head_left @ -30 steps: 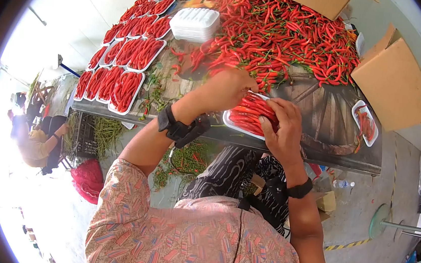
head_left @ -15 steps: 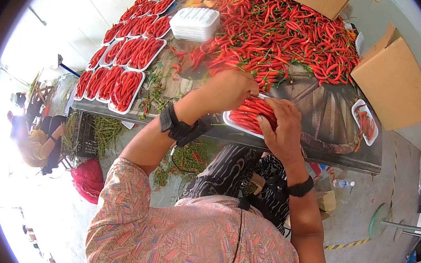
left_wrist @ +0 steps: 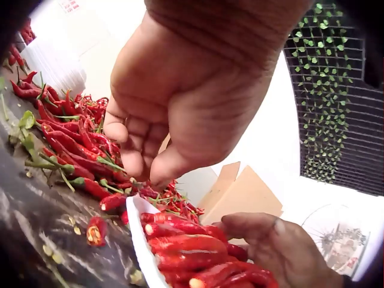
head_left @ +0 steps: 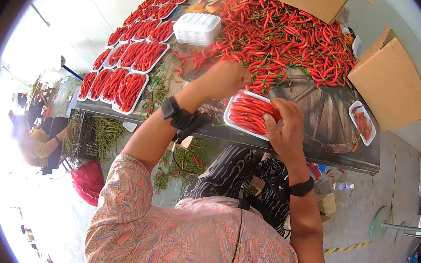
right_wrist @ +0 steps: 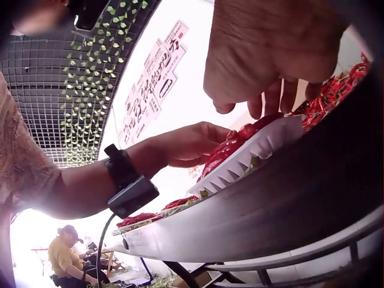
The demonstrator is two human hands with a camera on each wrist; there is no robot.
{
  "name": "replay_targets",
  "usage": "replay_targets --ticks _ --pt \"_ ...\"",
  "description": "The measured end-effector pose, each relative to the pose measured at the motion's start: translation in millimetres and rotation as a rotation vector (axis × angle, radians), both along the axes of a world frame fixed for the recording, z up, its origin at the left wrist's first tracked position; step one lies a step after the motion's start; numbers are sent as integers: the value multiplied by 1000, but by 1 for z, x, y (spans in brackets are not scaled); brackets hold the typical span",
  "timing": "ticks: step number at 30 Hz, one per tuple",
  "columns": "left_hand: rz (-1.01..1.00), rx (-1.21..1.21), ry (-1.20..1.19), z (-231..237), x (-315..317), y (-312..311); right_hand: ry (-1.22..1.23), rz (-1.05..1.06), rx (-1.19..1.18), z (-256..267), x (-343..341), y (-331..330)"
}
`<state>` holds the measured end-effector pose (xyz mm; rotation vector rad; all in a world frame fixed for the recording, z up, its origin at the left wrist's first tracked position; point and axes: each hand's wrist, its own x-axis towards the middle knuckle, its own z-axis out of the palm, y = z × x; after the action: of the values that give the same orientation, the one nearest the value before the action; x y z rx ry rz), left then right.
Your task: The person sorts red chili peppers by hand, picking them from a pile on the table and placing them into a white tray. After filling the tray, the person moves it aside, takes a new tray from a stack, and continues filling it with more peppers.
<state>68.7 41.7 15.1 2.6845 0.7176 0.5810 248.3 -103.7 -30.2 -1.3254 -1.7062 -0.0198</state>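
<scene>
A white foam tray (head_left: 226, 117) packed with trimmed red chili peppers (head_left: 247, 114) sits at the table's near edge. My right hand (head_left: 288, 126) holds its right side, thumb and fingers curled over the peppers; in the right wrist view this hand (right_wrist: 273, 54) hangs over the tray's end. Just off the tray's far left corner is my left hand (head_left: 225, 79). The left wrist view shows the left hand (left_wrist: 186, 102) with fingers curled and thumb tip near them, nothing visible between, close over the tray's corner.
A large heap of red chilies (head_left: 290, 43) covers the far table. Rows of filled trays (head_left: 138, 66) stand at left, beside stacked white trays (head_left: 197, 28). A smaller tray (head_left: 355, 109) lies at right near a cardboard box (head_left: 395, 81). Another person (head_left: 39, 143) sits at far left.
My left hand has drawn slightly up and left, off the tray's far edge, uncovering more of the peppers. The right hand stays at the tray's right side, and the head view has shifted slightly.
</scene>
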Motion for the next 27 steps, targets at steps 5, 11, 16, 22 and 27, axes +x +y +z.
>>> replay_targets --ticks 5,11,16,22,27 --pt "-79 58 -25 -19 21 22 -8 -45 9 -6 2 -6" --pt "-37 114 61 -25 36 30 6 -68 -31 3 2 -23" --pt "78 100 -20 -1 6 38 20 -72 0 2 6 -27" --pt "336 -100 -486 38 -43 10 119 0 -9 15 -9 -27" --pt "138 -436 -509 44 -58 -49 409 175 -152 32 -38 -28"
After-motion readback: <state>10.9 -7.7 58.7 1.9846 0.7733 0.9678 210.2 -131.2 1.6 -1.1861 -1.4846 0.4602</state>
